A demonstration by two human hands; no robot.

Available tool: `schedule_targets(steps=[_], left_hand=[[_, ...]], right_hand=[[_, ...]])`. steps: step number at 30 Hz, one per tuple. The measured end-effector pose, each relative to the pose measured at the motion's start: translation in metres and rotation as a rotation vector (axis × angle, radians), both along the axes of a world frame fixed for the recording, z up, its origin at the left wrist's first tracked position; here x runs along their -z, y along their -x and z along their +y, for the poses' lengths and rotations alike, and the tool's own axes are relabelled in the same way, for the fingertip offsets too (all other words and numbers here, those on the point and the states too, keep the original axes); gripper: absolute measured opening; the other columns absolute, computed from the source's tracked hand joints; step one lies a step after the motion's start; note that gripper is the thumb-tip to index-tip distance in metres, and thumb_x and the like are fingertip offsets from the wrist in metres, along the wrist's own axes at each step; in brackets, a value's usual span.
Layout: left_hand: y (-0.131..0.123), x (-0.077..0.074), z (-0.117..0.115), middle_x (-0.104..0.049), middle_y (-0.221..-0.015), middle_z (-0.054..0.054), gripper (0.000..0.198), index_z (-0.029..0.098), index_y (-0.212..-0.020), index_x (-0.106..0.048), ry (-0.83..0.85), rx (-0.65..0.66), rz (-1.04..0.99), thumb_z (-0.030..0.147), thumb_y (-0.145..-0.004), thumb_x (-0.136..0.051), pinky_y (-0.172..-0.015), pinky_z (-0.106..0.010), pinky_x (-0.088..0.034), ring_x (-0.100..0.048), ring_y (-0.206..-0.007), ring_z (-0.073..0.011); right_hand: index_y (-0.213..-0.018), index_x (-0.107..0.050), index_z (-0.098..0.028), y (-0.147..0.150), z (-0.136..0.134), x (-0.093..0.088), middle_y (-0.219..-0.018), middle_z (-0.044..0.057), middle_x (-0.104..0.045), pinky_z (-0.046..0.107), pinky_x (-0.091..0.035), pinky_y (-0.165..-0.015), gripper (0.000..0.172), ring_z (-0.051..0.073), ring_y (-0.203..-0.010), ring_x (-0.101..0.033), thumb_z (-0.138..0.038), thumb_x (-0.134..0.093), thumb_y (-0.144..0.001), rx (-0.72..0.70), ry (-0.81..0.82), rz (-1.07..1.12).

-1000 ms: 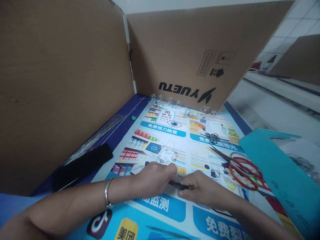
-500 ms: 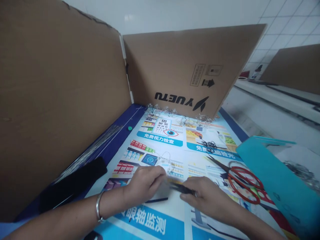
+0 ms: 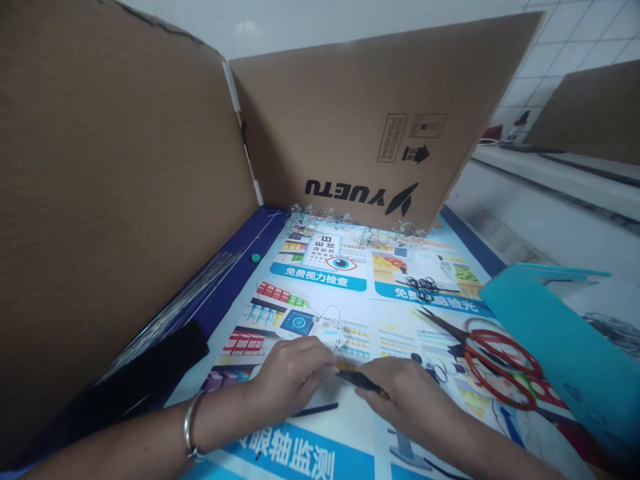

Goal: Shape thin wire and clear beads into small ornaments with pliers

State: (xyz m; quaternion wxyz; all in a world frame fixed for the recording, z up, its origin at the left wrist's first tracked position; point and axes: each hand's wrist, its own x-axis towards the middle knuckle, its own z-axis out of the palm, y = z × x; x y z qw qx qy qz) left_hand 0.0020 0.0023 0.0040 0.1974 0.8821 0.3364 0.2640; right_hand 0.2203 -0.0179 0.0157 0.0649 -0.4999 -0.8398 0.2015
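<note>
and here the dark pliers (image 3: 364, 382) are held in the closed grip of the right hand (image 3: 400, 387), their tips pointed just beside the left hand (image 3: 295, 370). there the grip is narrow, fingertips bunched, though what is pinched cannot be told. just beyond, a thin wire loop (image 3: 331, 307) is seen. a fingertip could be nipped if the pliers slipped; the loop could be bent if knocked by knuckles.

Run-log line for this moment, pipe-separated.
left hand: closed, contents hidden | right hand: holds black pliers, tip near left hand | wire piece: beyond left hand | red-handled scissors: right of right hand
</note>
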Motion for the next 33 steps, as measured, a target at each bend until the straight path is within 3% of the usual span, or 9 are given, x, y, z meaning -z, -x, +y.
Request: schedule_targets(steps=[5, 8, 11, 14, 18, 22, 24, 28, 33], left_hand=[[0.0, -0.003, -0.001, -0.065, -0.081, -0.005, 0.013, 0.019, -0.088, -0.058, 0.024, 0.011, -0.025, 0.018, -0.088, -0.045, -0.065, -0.025, -0.042, -0.058, -0.075, -0.0163], [0.004, -0.005, 0.006, -0.063, -0.083, -0.005, 0.01, 0.019, -0.092, -0.057, -0.001, -0.046, -0.102, 0.02, -0.088, -0.047, -0.071, -0.026, -0.044, -0.058, -0.079, -0.0162], [0.009, -0.009, 0.023, -0.06, -0.101, -0.009, 0.016, 0.019, -0.1, -0.053, -0.061, -0.178, -0.212, 0.022, -0.085, -0.053, -0.085, -0.031, -0.042, -0.053, -0.098, -0.0202], [0.012, -0.012, 0.046, -0.051, -0.12, -0.01, 0.037, 0.02, -0.112, -0.048, 0.073, -0.235, -0.249, 0.027, -0.078, -0.061, -0.089, -0.035, -0.04, -0.047, -0.109, -0.0227], [0.01, -0.011, 0.067, -0.056, -0.108, -0.005, 0.034, 0.02, -0.108, -0.053, 0.406, -0.116, -0.206, 0.026, -0.075, -0.063, -0.079, -0.029, -0.044, -0.053, -0.09, -0.0175], [0.001, -0.004, 0.072, -0.059, -0.091, -0.002, 0.017, 0.017, -0.088, -0.061, 0.473, -0.047, -0.269, 0.027, -0.075, -0.062, -0.071, -0.023, -0.042, -0.052, -0.075, -0.0129], [-0.004, -0.003, 0.071, -0.059, -0.081, -0.001, 0.014, 0.015, -0.08, -0.061, 0.485, -0.037, -0.315, 0.029, -0.077, -0.059, -0.068, -0.022, -0.04, -0.052, -0.073, -0.0129], [-0.012, -0.002, 0.066, -0.048, -0.063, 0.003, 0.022, 0.015, -0.068, -0.055, 0.507, -0.119, -0.341, 0.032, -0.081, -0.052, -0.058, -0.02, -0.035, -0.044, -0.061, -0.0107], [-0.014, 0.0, 0.056, -0.042, -0.06, 0.004, 0.024, 0.016, -0.061, -0.046, 0.479, -0.261, -0.379, 0.03, -0.08, -0.051, -0.056, -0.02, -0.032, -0.04, -0.058, -0.0103]], right_hand=[[-0.08, -0.064, -0.022, -0.001, 0.002, -0.001, -0.078, 0.001, -0.068, 0.024, -0.039, -0.061, 0.014, 0.018, -0.072, -0.062, -0.026, -0.051, -0.08, -0.004, -0.006, 0.017], [-0.074, -0.061, -0.021, -0.005, 0.007, -0.001, -0.074, 0.001, -0.067, 0.023, -0.037, -0.058, 0.02, 0.016, -0.069, -0.06, -0.03, -0.046, -0.084, 0.048, 0.004, 0.062], [-0.074, -0.059, -0.02, -0.01, 0.015, 0.003, -0.073, 0.001, -0.065, 0.023, -0.036, -0.058, 0.025, 0.016, -0.067, -0.059, -0.034, -0.043, -0.086, 0.13, -0.034, 0.1], [-0.074, -0.057, -0.02, -0.013, 0.021, 0.007, -0.071, 0.001, -0.062, 0.024, -0.035, -0.056, 0.027, 0.016, -0.065, -0.057, -0.036, -0.04, -0.088, 0.193, -0.088, 0.105], [-0.071, -0.055, -0.02, -0.014, 0.024, 0.011, -0.07, 0.001, -0.061, 0.024, -0.035, -0.056, 0.029, 0.016, -0.065, -0.057, -0.038, -0.039, -0.089, 0.231, -0.143, 0.083], [-0.075, -0.057, -0.02, -0.013, 0.023, 0.018, -0.071, 0.0, -0.062, 0.024, -0.038, -0.056, 0.027, 0.015, -0.065, -0.058, -0.036, -0.041, -0.089, 0.223, -0.23, 0.056], [-0.076, -0.058, -0.02, -0.013, 0.023, 0.023, -0.069, 0.0, -0.063, 0.023, -0.039, -0.056, 0.025, 0.014, -0.063, -0.059, -0.034, -0.042, -0.09, 0.204, -0.366, 0.053], [-0.08, -0.06, -0.019, -0.017, 0.025, 0.038, -0.071, 0.003, -0.063, 0.023, -0.041, -0.059, 0.025, 0.014, -0.065, -0.059, -0.032, -0.042, -0.09, 0.171, -0.631, 0.068], [-0.082, -0.061, -0.017, -0.021, 0.028, 0.049, -0.073, 0.006, -0.063, 0.026, -0.04, -0.06, 0.025, 0.016, -0.065, -0.058, -0.03, -0.042, -0.09, 0.154, -0.756, 0.082]])
